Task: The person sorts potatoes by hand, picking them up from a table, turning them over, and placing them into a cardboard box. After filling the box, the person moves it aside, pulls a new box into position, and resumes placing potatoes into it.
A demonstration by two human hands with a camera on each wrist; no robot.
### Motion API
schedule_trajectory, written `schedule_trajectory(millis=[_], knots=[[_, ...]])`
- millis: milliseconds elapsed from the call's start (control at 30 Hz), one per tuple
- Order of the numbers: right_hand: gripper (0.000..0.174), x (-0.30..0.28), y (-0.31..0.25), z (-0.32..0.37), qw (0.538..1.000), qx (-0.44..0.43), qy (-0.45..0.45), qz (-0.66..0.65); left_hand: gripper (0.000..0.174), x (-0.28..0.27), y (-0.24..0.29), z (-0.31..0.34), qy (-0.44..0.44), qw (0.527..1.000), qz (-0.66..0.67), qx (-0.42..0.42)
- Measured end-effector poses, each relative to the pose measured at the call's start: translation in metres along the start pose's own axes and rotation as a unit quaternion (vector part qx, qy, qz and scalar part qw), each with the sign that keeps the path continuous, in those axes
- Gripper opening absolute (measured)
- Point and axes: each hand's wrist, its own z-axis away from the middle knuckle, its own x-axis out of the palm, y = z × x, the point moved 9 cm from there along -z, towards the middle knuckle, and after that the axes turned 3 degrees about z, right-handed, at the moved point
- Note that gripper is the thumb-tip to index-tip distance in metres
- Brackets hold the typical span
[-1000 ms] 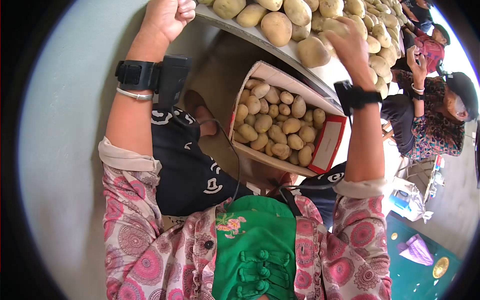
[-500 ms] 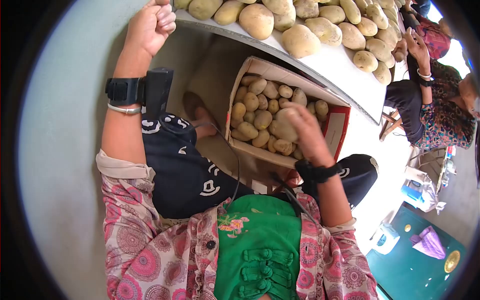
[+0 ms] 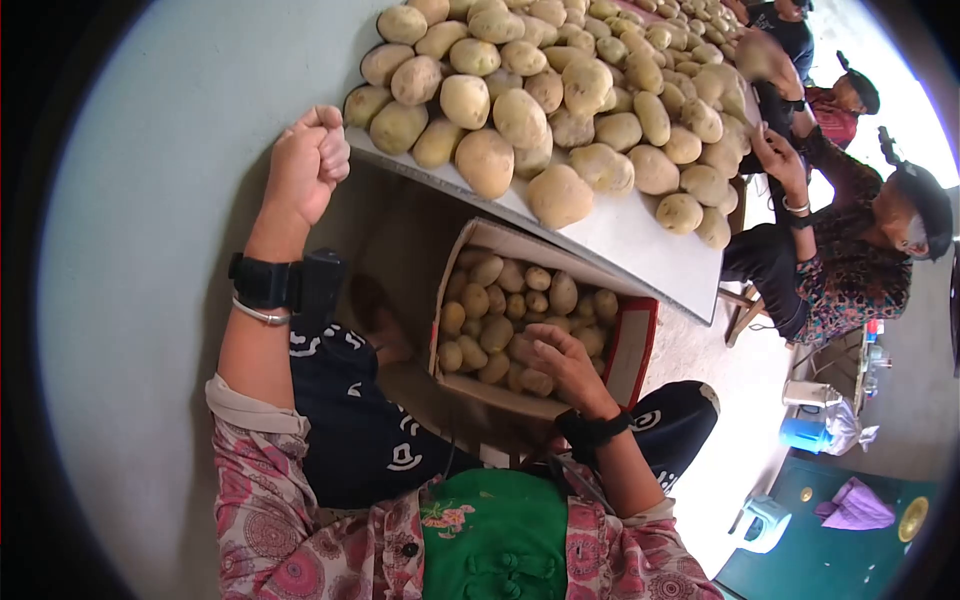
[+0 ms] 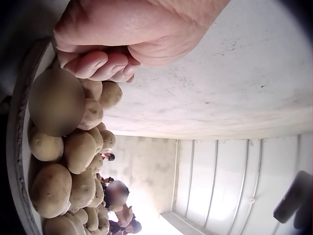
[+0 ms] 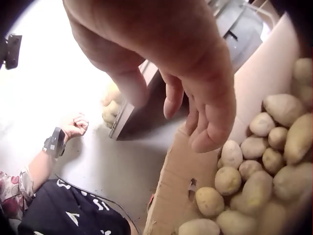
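My left hand [image 3: 308, 165] is curled into a fist by the wall, at the left end of the table; in the left wrist view the same hand [image 4: 134, 29] has bent fingers close to potatoes [image 4: 80, 151], and nothing shows in it. Over the cardboard box [image 3: 630, 350] is my right hand [image 3: 572, 372], its fingers loosely spread above potatoes [image 3: 497, 333]. The right wrist view shows this hand [image 5: 171, 68] with a gap between thumb and fingers and no potato there. Below and beside it, potatoes [image 5: 257, 188] fill the box.
Many potatoes [image 3: 520, 118] are heaped on the white table [image 3: 660, 265], whose edge overhangs the box. A seated person [image 3: 860, 270] is at the right, with others farther back. A teal surface [image 3: 800, 550] holds a purple cloth [image 3: 857, 505]. The wall [image 3: 150, 300] runs along the left.
My right hand went from the table's potatoes to the box with a potato and has let it go. My left hand stays curled. The head view has shifted, showing more of the table.
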Motion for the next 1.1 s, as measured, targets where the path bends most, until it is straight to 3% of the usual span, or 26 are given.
schedule_trajectory(millis=[133,267,400,467,600,633,667,733,867,1000,1067,1100], knots=[[0.035,-0.010,-0.047,0.008,0.999,-0.043,0.009,0.030,0.020,0.002,0.003,0.003,0.001,1.000,0.012,0.006],[0.034,-0.004,-0.124,0.010,0.987,-0.153,-0.009,0.037,0.021,0.001,0.004,0.001,-0.008,0.999,0.032,0.008],[0.039,-0.018,-0.198,-0.004,0.964,-0.213,0.062,0.145,0.021,0.004,0.009,0.004,0.007,0.999,0.036,0.016],[0.045,-0.042,-0.244,-0.026,0.911,-0.327,0.136,0.212,0.021,0.004,0.009,0.005,0.004,0.999,0.039,0.011],[0.069,-0.066,-0.323,-0.070,0.824,-0.325,0.281,0.370,0.022,0.004,0.012,0.003,-0.004,0.999,0.040,0.020],[0.072,-0.070,-0.336,-0.087,0.762,-0.358,0.306,0.444,0.022,0.005,0.013,0.002,-0.004,0.999,0.041,0.021],[0.074,-0.072,-0.343,-0.103,0.696,-0.385,0.325,0.512,0.022,0.007,0.014,0.002,-0.010,0.998,0.049,0.024],[0.078,-0.060,-0.347,-0.136,0.657,-0.403,0.261,0.581,0.023,0.002,0.010,0.006,0.001,0.999,0.054,0.010],[0.083,-0.026,-0.339,-0.147,0.792,-0.184,0.131,0.567,0.023,0.003,0.014,0.006,-0.013,0.999,0.049,0.019],[0.075,-0.028,-0.341,-0.150,0.756,-0.201,0.129,0.610,0.024,0.005,0.015,0.008,-0.020,0.998,0.046,0.025],[0.071,-0.031,-0.344,-0.150,0.722,-0.248,0.172,0.622,0.024,0.007,0.014,0.006,-0.033,0.998,0.054,0.018],[0.068,-0.044,-0.338,-0.148,0.756,-0.228,0.185,0.585,0.023,0.005,0.013,0.006,-0.033,0.998,0.055,0.021]])
